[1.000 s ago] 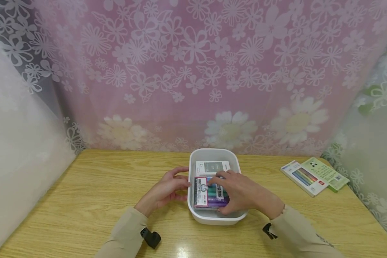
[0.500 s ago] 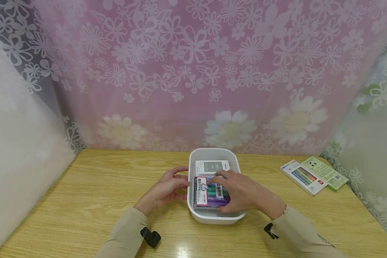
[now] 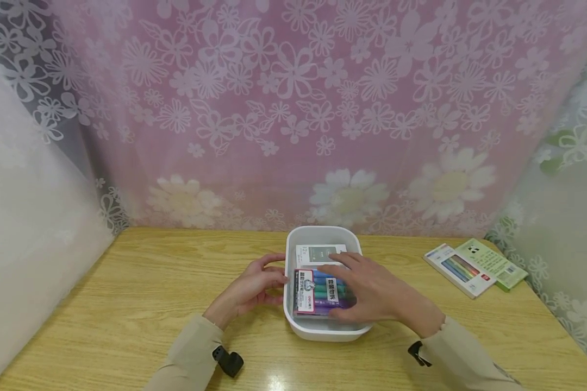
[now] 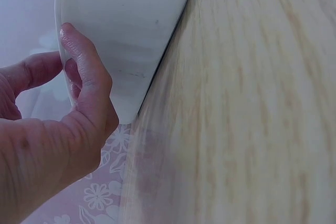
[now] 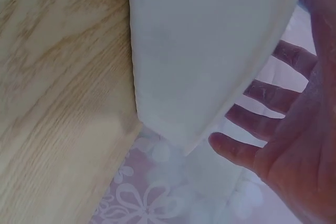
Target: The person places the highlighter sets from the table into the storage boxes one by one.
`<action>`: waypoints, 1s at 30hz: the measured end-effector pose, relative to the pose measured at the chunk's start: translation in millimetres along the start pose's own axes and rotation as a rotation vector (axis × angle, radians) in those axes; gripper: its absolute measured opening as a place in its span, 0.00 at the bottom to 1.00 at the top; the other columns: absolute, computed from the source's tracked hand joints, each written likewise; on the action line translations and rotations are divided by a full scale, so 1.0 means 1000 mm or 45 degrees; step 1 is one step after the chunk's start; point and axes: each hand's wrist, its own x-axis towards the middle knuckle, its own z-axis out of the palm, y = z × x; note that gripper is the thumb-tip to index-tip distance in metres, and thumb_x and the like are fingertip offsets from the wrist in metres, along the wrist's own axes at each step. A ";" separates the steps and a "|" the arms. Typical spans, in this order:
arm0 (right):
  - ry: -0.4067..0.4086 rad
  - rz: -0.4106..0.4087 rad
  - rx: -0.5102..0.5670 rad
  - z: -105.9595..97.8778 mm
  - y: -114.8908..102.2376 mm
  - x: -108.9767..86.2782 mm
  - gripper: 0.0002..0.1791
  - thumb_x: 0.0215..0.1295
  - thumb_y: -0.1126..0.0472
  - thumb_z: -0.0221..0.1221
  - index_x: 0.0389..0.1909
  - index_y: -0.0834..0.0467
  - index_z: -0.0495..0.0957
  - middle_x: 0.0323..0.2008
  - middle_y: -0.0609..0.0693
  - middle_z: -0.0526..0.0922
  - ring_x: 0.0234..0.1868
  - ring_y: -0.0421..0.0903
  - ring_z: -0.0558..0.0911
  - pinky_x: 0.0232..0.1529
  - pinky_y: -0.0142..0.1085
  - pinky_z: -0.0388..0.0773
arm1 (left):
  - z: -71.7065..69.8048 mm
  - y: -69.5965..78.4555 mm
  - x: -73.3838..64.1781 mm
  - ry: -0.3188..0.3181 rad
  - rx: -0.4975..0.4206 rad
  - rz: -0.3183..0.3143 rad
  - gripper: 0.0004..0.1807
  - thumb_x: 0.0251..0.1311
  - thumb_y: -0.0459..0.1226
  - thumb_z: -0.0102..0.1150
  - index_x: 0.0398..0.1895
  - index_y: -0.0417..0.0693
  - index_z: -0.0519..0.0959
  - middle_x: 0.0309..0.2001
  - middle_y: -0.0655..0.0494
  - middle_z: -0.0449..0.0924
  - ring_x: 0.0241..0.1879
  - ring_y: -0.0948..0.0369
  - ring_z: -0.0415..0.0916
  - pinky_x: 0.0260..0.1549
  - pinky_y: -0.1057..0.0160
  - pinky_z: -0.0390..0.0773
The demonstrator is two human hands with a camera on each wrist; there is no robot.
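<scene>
A white plastic bin (image 3: 330, 335) stands on the wooden table. Inside it, a clear pack of blue, green and purple markers (image 3: 304, 292) lies at the near end, and a white box with a grey panel (image 3: 321, 253) sits behind it. My left hand (image 3: 251, 285) is at the bin's left side, its relaxed fingertips touching the rim (image 4: 59, 3). Spread over the right part of the marker pack is my right hand (image 3: 376, 290), reaching across the bin's right rim with loose fingers. In the right wrist view its fingers (image 5: 262, 95) show beyond the bin's wall.
Toward the table's right end lies a white box of colored pencils or pens (image 3: 461, 270), overlapping a green box with a panda picture (image 3: 491, 263). A floral curtain (image 3: 254, 136) hangs behind the table (image 3: 176, 271). Each sleeve carries a black wrist device (image 3: 228, 361).
My right hand has let go of the marker pack and shifted slightly up and to the right, its fingers spreading. The left hand stays at the bin's side.
</scene>
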 end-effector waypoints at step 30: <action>0.264 0.193 -0.148 -0.025 0.048 -0.048 0.40 0.59 0.37 0.68 0.70 0.49 0.72 0.65 0.61 0.77 0.63 0.66 0.78 0.54 0.67 0.76 | -0.001 -0.003 0.002 0.003 -0.017 0.004 0.36 0.65 0.32 0.57 0.76 0.44 0.58 0.57 0.44 0.77 0.44 0.60 0.80 0.35 0.61 0.85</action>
